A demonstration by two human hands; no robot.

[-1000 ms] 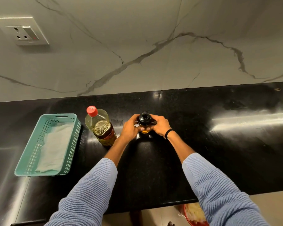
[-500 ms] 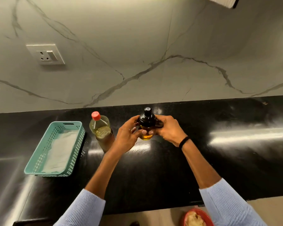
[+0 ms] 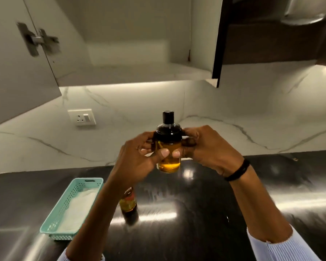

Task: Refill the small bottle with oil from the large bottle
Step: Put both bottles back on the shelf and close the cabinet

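Amber glass sits under your thumbs (image 3: 164, 153). Both tips press the front of the small bottle (image 3: 168, 164), while the other fingers of your left hand (image 3: 137, 161) and right hand (image 3: 209, 149) curl round its sides, just below the black cap (image 3: 168, 129). You hold it upright in the air, above the black counter (image 3: 233, 204).

By my reading the refill has hardly begun: the cap is on and nothing is being poured. The large bottle (image 3: 129, 206) stands on the counter beneath your left forearm, mostly hidden. The small bottle glows gold near its base — your thumbs hide the exact oil level. A teal basket (image 3: 72, 204) holding a white cloth (image 3: 79, 208) lies to the left.
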